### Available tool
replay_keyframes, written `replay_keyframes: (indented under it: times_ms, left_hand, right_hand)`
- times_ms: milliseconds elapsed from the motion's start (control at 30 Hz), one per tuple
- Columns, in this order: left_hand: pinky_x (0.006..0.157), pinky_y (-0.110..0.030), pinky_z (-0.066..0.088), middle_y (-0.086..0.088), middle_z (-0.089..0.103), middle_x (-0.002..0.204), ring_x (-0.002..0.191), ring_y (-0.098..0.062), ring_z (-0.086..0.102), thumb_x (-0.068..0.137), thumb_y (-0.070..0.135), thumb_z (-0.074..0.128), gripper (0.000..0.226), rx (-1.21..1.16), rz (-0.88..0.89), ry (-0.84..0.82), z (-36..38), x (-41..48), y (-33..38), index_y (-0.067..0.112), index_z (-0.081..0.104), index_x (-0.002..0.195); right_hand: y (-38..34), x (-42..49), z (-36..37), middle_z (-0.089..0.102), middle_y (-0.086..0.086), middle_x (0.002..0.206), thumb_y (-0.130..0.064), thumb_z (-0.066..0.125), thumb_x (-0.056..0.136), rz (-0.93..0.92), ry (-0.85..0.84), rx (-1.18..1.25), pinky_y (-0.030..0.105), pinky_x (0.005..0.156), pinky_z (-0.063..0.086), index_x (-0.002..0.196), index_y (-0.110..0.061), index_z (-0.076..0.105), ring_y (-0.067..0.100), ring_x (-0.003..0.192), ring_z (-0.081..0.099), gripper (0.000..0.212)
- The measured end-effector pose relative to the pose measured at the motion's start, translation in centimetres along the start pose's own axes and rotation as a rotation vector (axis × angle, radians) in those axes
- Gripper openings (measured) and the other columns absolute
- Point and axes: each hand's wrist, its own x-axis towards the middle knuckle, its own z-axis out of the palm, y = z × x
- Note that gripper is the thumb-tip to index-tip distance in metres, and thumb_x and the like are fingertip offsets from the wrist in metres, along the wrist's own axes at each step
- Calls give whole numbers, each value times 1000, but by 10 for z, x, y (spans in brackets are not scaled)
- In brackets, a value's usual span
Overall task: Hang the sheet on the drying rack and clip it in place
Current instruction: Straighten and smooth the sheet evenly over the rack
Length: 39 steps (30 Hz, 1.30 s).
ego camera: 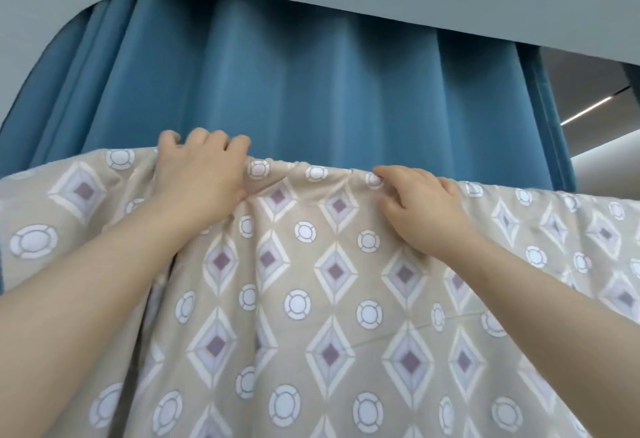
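Sheet (pixel 332 299), beige with a print of diamonds and rings, hangs draped over a high support. The fold hides the bar, so the drying rack itself cannot be made out. The cloth fills the view from 9 o'clock round through 6 to 3, and its top edge runs across the middle. At about 10 o'clock the left hand (pixel 201 170) curls its fingers over the top fold and grips the cloth there, bunching it. At about 3 o'clock the right hand (pixel 424 210) pinches the fabric just under the fold between thumb and forefinger. A short puckered stretch of fold lies between the two hands. Behind, at 12 o'clock, hangs a blue curtain (pixel 311 91), and a ceiling light strip (pixel 585 110) shows at 2 o'clock. The step in hand looks like the hanging, with the sheet being settled along the top. No clips are in view, so clipping appears not yet begun. The next move probably calls for drawing the puckers flat, then freeing one hand for a clip while the other keeps the cloth from sliding.
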Motion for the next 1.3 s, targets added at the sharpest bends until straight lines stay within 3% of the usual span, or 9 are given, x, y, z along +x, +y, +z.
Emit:
replay_keyframes:
  times_ms: [167,300,433,567,700,900,1067,1167,1300]
  left_hand:
    - [100,-38,26,8,58,121,121,-21,47,83,60,49,47,-430,-111,-113,-16,7,-1,33,51,122]
    - [95,-40,30,2,59,124,120,-27,46,98,39,31,35,-320,-97,-95,-10,3,-7,29,57,118]
    - [100,-42,36,-5,57,130,122,-30,47,98,18,36,35,-524,-163,2,-4,-6,-17,19,49,130]
    - [99,-42,36,-9,50,136,124,-32,45,98,23,36,39,-387,-254,-85,0,-13,-38,18,39,137]
    - [87,-35,41,-6,62,121,114,-29,51,97,19,41,31,-431,-221,-63,-4,-15,-56,19,53,126]
    - [65,-37,37,-14,61,98,88,-35,56,86,-1,48,22,-40,-108,51,-2,-14,-54,7,58,104]
    - [70,-35,35,-12,60,103,95,-33,54,87,1,45,23,-237,-78,85,-5,-6,-58,8,56,107]
    - [82,-38,41,-10,57,112,107,-30,48,94,12,41,23,-427,-125,17,-3,-9,-69,11,51,115]
    - [85,-40,41,-10,57,112,107,-30,48,99,26,36,26,-332,-97,-71,-2,-13,-80,10,54,110]
  right_hand:
    - [-13,8,-7,60,-8,121,-28,32,98,-29,19,124,33,100,22,123,-28,53,17,118,47,32]
    - [-50,18,2,60,-5,123,-31,30,100,-141,-50,181,34,100,27,129,-27,48,21,118,49,34]
    - [-82,32,21,57,-3,125,-34,27,100,-184,-36,193,38,98,24,129,-28,47,24,119,47,36]
    - [-103,43,30,58,3,121,-31,26,100,-171,-43,167,41,96,26,129,-25,46,28,115,45,36]
    - [-108,46,40,60,1,118,-28,26,100,-150,15,130,41,95,27,126,-24,49,26,113,47,34]
    - [-107,43,47,60,-1,121,-28,28,100,-97,23,152,38,99,23,127,-25,50,24,116,46,34]
    - [-108,39,46,60,-1,122,-28,28,100,-49,19,152,36,101,21,128,-25,49,24,118,45,35]
    - [-115,38,44,59,-1,122,-28,28,100,-27,36,141,35,101,21,127,-24,49,23,118,44,34]
    - [-126,37,42,59,-1,122,-27,29,100,-13,37,132,36,102,21,127,-24,49,23,118,45,34]
